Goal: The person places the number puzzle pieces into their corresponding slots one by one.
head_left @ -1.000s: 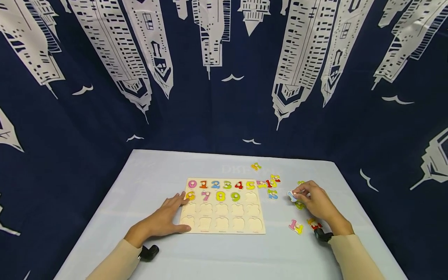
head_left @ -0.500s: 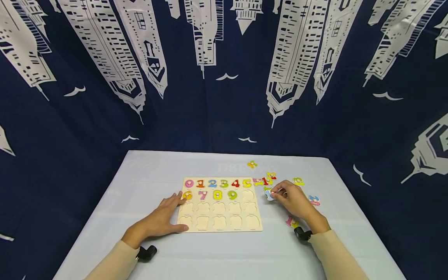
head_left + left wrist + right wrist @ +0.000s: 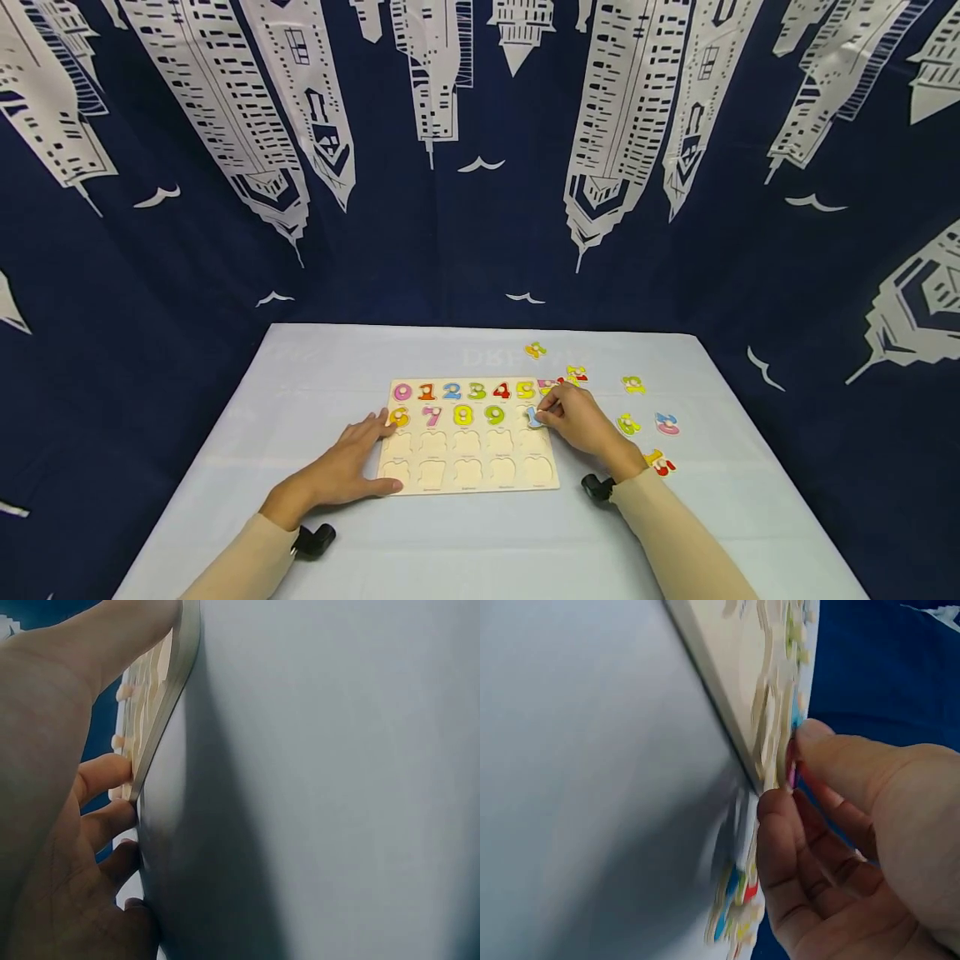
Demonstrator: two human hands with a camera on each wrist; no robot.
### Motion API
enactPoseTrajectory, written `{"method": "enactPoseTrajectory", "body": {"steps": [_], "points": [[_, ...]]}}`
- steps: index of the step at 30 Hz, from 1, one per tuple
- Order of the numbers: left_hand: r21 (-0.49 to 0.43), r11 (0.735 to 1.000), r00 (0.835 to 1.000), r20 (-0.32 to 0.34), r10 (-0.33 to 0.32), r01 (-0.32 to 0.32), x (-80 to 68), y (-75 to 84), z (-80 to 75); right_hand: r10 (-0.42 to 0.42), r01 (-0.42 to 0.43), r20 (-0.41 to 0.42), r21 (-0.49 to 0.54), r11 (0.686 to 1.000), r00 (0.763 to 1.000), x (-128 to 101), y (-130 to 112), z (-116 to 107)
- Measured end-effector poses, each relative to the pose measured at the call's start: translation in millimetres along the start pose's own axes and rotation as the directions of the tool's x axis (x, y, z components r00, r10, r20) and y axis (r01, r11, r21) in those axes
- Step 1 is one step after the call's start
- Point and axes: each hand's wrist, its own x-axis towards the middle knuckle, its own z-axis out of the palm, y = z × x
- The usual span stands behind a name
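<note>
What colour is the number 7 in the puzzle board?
Pink. The 7 sits in the puzzle board, second row; the head view shows it best.

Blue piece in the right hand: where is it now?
Head view: the blue piece is pinched by the right hand over the puzzle board, second row's right end, just right of the green 9.

Tabletop (image 3: pixel 337 533), pale grey-blue cloth cover, w/ a wooden number puzzle board (image 3: pixel 471 479) flat near centre. Board: digits 0–5 in top row, 6–9 in 2nd row, lower recesses bare wood. Loose coloured number pieces lie on the cloth to the board's right: one yellow far back (image 3: pixel 535 350), a cluster at the board's top right corner (image 3: pixel 574 374), a yellow-green one (image 3: pixel 633 384), another (image 3: pixel 627 425), a blue-pink one (image 3: pixel 666 423), a yellow-red pair (image 3: pixel 657 462) nearer the front.
</note>
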Motion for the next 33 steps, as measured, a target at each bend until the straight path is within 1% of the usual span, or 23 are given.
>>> {"method": "enactPoseTrajectory", "body": {"steps": [4, 8, 15, 18, 24, 29, 33], "points": [[-0.011, 1.0, 1.0, 0.004, 0.002, -0.002, 0.8, -0.8, 0.8, 0.008, -0.008, 0.011, 0.002, 1.0, 1.0, 5.6, -4.8, 7.8], [-0.009, 1.0, 1.0, 0.003, 0.006, -0.006, 1.4, -1.3, 0.4, 0.013, -0.013, -0.013, -0.008, 1.0, 1.0, 10.4, -8.1, 13.0], [0.003, 1.0, 1.0, 0.001, -0.006, 0.006, 2.5, -3.3, -1.9, 0.048, -0.049, -0.032, -0.014, 0.999, 0.998, 16.2, -13.9, 19.9], [0.007, 1.0, 1.0, -0.004, 0.005, -0.005, 2.5, -3.7, -3.5, 0.06, -0.06, -0.043, -0.017, 0.998, 0.997, 17.8, -16.8, 21.4], [0.002, 1.0, 1.0, -0.006, 0.01, -0.01, 1.2, -5.2, -5.0, 0.055, -0.055, -0.031, 0.002, 0.998, 0.998, 15.9, -19.9, 20.3], [-0.018, 1.0, 1.0, -0.002, 0.001, -0.001, 1.6, -5.9, -1.8, 0.037, -0.037, -0.001, 0.014, 0.999, 0.999, 9.7, -12.5, 15.0], [-0.029, 1.0, 1.0, -0.004, -0.01, 0.01, 1.0, -6.0, 2.3, 0.025, -0.025, 0.014, -0.008, 1.0, 1.0, 1.1, -4.2, 6.9]]}}
